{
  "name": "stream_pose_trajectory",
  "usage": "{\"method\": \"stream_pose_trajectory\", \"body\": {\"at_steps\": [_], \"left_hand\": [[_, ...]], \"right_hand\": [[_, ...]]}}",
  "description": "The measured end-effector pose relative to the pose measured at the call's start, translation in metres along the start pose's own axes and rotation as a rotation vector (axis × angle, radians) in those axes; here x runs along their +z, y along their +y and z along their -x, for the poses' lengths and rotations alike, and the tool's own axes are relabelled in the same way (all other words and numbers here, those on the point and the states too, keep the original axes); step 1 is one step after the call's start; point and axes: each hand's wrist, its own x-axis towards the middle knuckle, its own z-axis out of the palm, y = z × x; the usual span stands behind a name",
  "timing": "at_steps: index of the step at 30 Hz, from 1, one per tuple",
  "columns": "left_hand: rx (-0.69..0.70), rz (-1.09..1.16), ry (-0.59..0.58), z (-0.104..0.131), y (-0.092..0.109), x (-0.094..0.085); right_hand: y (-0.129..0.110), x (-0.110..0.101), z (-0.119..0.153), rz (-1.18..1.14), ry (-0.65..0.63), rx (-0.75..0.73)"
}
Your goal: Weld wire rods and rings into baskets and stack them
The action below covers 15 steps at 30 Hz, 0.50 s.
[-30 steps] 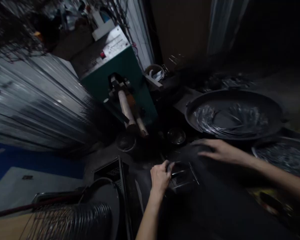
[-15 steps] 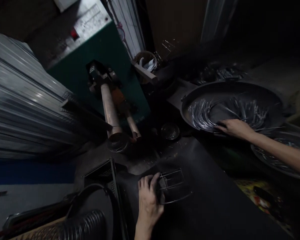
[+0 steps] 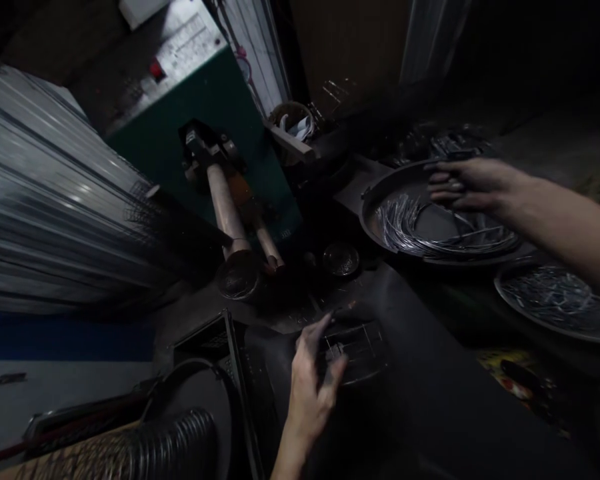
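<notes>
My left hand [image 3: 310, 380] is low in the middle, thumb and fingers closed around the near end of a small wire frame [image 3: 373, 347]. The frame is blurred, and a small grey piece shows between the fingers. My right hand [image 3: 473, 185] is raised over a wide dark pan [image 3: 375, 237], fingers curled together and darkened. Whatever it may hold is too dark and blurred to make out. Bent metal wires [image 3: 405, 230] lie in a curved bundle in the pan beneath that hand.
A green machine [image 3: 260, 133] with two projecting bars stands ahead. A second pan of metal pieces [image 3: 555, 297] sits at right. A small round dish [image 3: 341, 260] lies mid-view. Coiled wire rings [image 3: 180, 443] and a dark crate [image 3: 230, 347] are at lower left.
My right hand has risen from the bent wires at the pan's near side and moved up above it. My left hand and the wire frame have shifted slightly up and right.
</notes>
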Motion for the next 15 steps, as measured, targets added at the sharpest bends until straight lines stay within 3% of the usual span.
{"method": "stream_pose_trajectory", "body": {"at_steps": [4, 8, 10, 12, 15], "left_hand": [[0.133, 0.185, -0.032, -0.043, 0.044, 0.025], [0.141, 0.305, -0.174, -0.059, 0.039, 0.04], [0.06, 0.31, -0.14, -0.051, 0.027, 0.038], [-0.027, 0.293, -0.04, -0.043, 0.017, 0.033], [-0.088, 0.262, -0.027, -0.04, 0.009, 0.027]], "right_hand": [[-0.083, 0.026, 0.067, -0.546, -0.147, 0.235], [-0.126, 0.06, 0.118, -0.735, -0.212, 0.317], [-0.127, 0.079, 0.13, -0.78, -0.244, 0.353], [-0.114, 0.099, 0.143, -0.726, -0.337, 0.361], [-0.076, 0.116, 0.16, -0.365, -0.493, 0.151]]}}
